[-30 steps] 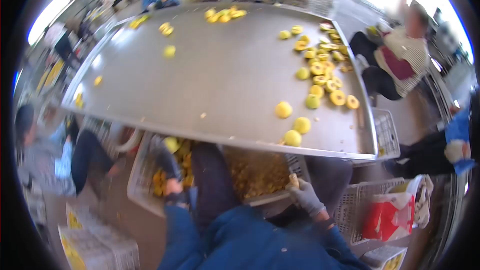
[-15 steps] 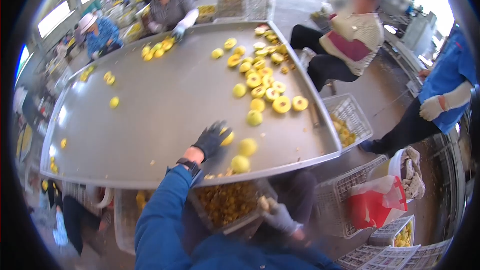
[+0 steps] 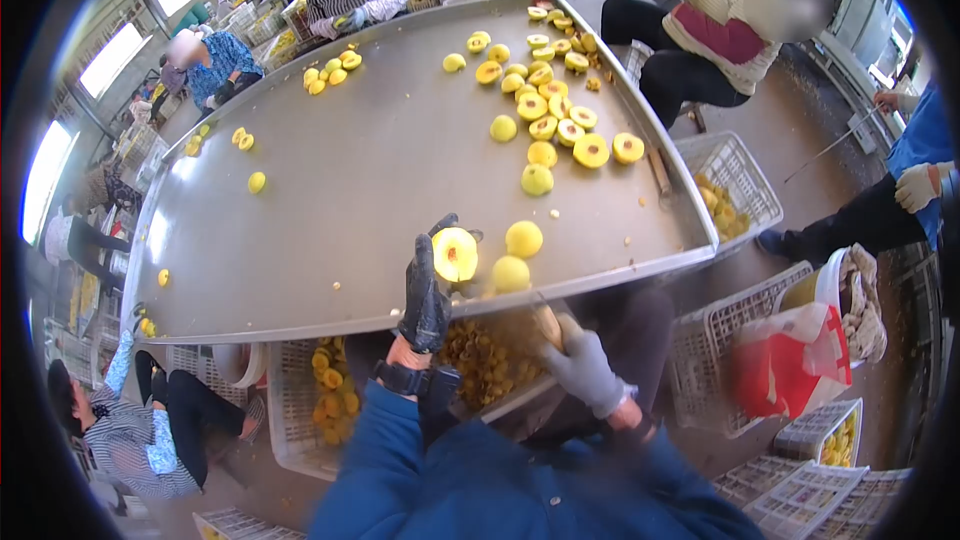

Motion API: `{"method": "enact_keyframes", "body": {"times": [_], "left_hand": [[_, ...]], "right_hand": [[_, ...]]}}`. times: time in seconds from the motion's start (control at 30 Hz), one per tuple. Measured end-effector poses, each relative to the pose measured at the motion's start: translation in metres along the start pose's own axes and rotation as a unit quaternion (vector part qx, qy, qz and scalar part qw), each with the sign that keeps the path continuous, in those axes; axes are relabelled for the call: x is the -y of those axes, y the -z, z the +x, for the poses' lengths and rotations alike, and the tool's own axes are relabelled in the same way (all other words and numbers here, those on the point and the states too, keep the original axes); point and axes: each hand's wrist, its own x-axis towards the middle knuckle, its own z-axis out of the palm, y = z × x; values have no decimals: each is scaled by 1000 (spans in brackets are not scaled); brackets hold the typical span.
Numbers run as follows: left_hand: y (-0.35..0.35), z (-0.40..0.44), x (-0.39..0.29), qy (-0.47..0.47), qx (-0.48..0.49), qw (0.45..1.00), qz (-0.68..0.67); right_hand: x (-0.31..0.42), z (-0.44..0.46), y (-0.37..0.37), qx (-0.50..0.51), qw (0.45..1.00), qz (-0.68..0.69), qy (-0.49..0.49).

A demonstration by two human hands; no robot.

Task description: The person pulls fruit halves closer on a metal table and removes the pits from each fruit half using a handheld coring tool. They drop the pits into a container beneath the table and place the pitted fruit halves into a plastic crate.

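My left hand (image 3: pixel 428 300), in a black glove, holds a yellow peach half (image 3: pixel 455 255) near the table's front edge, its cut face and reddish centre turned up. In my right hand (image 3: pixel 590 370), gloved in pale grey, is a wooden-handled tool (image 3: pixel 547 325); its blurred, thin tip is hard to make out. Two yellow peach pieces, one nearer (image 3: pixel 511 274) and one farther (image 3: pixel 524 238), lie on the metal table (image 3: pixel 330 210) just right of my left hand. Below the edge, between my hands, a crate (image 3: pixel 520 398) contains many small brownish-yellow pieces.
Many peach halves (image 3: pixel 552 90) are spread along the table's right side, near a wooden handle (image 3: pixel 659 172). Another crate (image 3: pixel 300 420) with peach halves stands at lower left. People sit around the table; a red bag (image 3: pixel 790 365) and bucket (image 3: pixel 835 290) stand to the right.
My left hand has drawn back toward the table's front edge with the peach half, now turned cut face up. My right hand has risen with the tool toward it. The view has shifted.
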Motion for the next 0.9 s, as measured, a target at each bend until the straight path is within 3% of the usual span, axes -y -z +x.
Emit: {"method": "enact_keyframes", "body": {"times": [0.07,0.13,0.3,0.5,0.6,0.7,0.8,0.9], "left_hand": [[-10,-29,-7,-9,-18,1000,9],[-18,-51,-7,8,-58,998,-10],[-28,-77,-9,-70,-56,996,6],[-31,-92,-21,-87,-81,991,68],[-31,-93,-18,-110,-99,984,96],[-29,-96,-16,-147,-105,973,143],[-28,-96,-18,-170,-95,968,157],[-29,-99,-24,-154,-51,982,102]], "right_hand": [[17,4,-11,-2,995,-44,89],[39,0,-21,2,991,-79,105],[45,-6,-44,-13,973,-156,172],[62,-12,-45,-26,960,-212,182],[50,-13,-52,20,942,-288,169],[49,-15,-55,36,953,-236,188],[63,-16,-50,78,980,-60,175],[74,-16,-43,235,947,216,38]]}}
